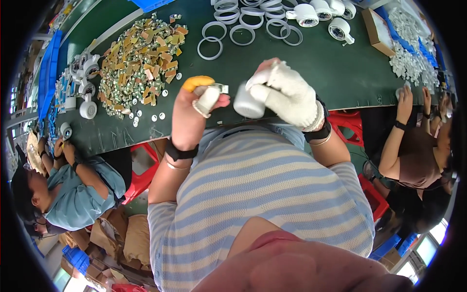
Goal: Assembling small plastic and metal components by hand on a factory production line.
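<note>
Left hand (197, 104) pinches a small metal clip (220, 88) at fingertips, gloved right hand (287, 95) clamps the white round housing (248, 102) mid-air over the green table (311, 63) edge; thin pinch, clip could slip and drop.

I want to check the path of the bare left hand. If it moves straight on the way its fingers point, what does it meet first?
Probably the white round part held by the gloved right hand; the left hand points toward it, though depth is unclear.
</note>
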Tool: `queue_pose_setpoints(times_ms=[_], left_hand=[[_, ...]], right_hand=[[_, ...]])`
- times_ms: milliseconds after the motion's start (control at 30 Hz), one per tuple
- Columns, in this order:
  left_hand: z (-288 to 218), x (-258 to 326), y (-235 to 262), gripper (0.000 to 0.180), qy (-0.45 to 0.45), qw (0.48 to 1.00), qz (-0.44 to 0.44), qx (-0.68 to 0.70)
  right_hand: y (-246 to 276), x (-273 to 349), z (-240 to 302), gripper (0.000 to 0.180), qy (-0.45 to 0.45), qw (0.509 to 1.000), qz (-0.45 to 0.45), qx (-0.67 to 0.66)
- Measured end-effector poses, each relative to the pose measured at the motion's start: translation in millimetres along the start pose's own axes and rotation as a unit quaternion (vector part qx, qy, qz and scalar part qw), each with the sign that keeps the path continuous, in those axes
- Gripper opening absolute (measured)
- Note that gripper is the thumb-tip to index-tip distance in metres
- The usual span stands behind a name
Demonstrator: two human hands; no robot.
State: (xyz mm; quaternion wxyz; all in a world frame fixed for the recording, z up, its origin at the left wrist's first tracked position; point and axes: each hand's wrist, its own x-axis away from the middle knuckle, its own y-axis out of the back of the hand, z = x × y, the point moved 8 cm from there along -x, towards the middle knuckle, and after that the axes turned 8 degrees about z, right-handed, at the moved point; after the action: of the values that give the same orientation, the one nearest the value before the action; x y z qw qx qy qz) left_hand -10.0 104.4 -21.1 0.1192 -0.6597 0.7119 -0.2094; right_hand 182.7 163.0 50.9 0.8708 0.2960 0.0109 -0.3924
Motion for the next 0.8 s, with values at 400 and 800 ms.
queue_pose_setpoints(times_ms=[400, 800], left_hand=[[0.7, 16.6, -22.2, 0.029, 0.071, 0.984, 0.056, -0.155], [6.9, 21.2, -25.1, 0.022, 0.094, 0.973, 0.059, -0.202]], right_hand=[[-22.1, -9.2, -9.6, 0.009, -0.018, 0.993, 0.116, 0.009], [-25.0, -12.6, -8.4, 0.012, 0.006, 0.983, 0.183, 0.015]])
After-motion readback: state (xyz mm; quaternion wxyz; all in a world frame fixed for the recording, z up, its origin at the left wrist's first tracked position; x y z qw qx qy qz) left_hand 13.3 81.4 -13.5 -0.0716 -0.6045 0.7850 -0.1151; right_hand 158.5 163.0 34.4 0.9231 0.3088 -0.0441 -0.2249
